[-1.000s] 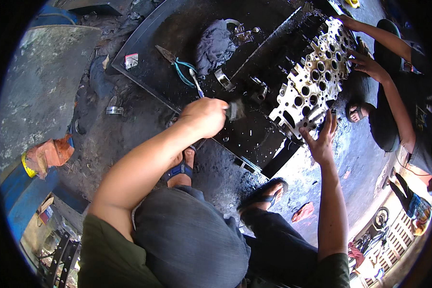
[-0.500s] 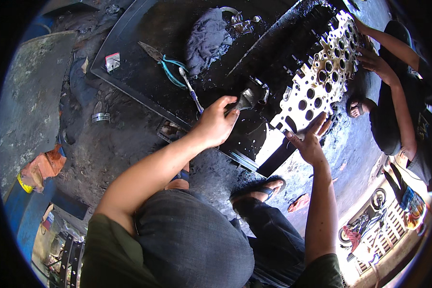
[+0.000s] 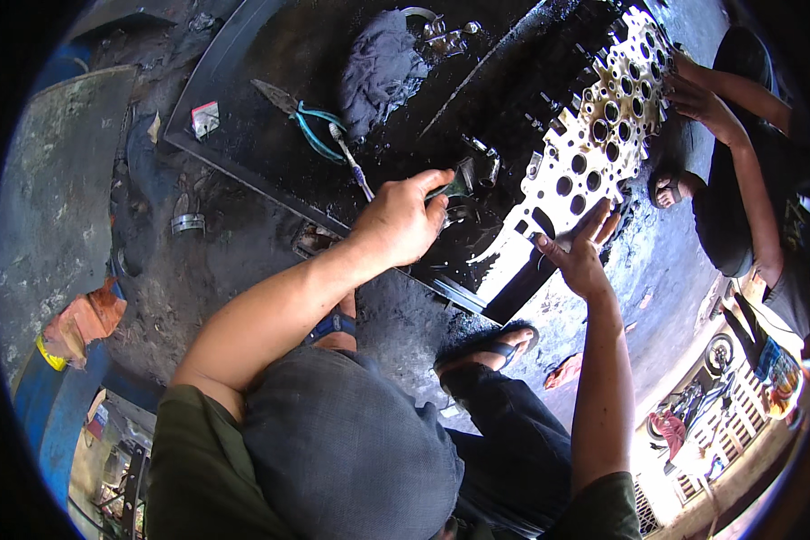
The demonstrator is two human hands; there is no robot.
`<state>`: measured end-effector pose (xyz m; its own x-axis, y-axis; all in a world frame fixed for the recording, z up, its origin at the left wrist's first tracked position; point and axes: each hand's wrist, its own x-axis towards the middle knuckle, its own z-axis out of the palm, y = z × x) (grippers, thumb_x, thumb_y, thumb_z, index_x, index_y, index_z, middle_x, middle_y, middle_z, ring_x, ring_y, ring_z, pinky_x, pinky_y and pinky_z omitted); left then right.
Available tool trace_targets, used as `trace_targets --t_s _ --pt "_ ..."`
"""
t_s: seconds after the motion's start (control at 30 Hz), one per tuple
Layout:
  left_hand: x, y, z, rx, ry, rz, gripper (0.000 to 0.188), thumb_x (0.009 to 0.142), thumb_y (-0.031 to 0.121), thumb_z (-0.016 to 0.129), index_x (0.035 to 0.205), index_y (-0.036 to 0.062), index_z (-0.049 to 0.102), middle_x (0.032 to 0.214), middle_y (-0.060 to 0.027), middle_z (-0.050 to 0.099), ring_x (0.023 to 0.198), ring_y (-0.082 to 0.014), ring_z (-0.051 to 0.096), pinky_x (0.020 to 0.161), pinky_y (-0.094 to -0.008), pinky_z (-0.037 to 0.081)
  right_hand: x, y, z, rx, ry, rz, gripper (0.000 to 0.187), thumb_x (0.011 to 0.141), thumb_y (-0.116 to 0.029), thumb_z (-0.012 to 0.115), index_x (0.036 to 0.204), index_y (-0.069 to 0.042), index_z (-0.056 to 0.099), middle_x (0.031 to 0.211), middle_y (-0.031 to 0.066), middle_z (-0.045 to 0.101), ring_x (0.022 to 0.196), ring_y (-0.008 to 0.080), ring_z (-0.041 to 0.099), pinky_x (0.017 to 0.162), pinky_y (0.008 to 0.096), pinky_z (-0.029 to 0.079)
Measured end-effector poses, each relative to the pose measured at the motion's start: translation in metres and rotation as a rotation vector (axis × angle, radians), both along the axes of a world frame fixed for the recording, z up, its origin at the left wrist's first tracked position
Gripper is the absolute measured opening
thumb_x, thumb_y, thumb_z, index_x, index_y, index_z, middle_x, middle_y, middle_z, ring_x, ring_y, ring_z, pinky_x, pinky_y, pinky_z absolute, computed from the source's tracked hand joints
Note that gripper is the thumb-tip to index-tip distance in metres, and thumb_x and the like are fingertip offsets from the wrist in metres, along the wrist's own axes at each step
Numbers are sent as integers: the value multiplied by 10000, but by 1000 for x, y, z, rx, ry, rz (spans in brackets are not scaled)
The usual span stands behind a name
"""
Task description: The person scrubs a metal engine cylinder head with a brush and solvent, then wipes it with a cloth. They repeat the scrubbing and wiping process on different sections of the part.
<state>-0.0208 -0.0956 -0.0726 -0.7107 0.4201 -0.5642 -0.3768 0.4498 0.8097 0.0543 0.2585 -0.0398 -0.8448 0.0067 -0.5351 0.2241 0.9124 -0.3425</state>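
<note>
while the left hand (image 3: 400, 216) grips a dark flat tool (image 3: 462, 180) and the right hand (image 3: 585, 261) sits spread open at the near end of the cylinder head (image 3: 594, 148), along the black tray's (image 3: 270, 171) right edge, oily-looking metal could make either slip, possibly jarring the co-worker's hand (image 3: 704, 101) beyond. print on the red-and-white packet (image 3: 204, 119) near the left corner is too small to read.

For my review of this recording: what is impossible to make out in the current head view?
In the head view:
- Dark object: gripped end hidden by the left hand.
- Holed metal part: underside hidden by its own upper face.
- Black tray: far side cut off by the upper picture edge.
- Small metal pieces: too small to identify.
</note>
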Motion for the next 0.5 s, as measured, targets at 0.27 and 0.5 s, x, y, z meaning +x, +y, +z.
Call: trace_targets --t_s 0.27,0.5 --pt "13 -23 8 -8 243 -55 357 1006 187 683 1354 109 706 1110 -212 764 1009 -367 762 879 -432 601 -1 5 -7 89 -10 -30 1519 887 -727 719 1491 138 -374 1674 448 -133 1537 465 -348 1190 544 -288" --pt "18 -20 1 -62 201 -101 367 1009 221 672 1358 112 705 1026 -211 771 897 -368 768 810 -435 610 -4 5 -8 128 -34 -17 1520 884 -722 727 1500 133 -368 1673 427 -192 1516 474 -380 1194 545 -280"
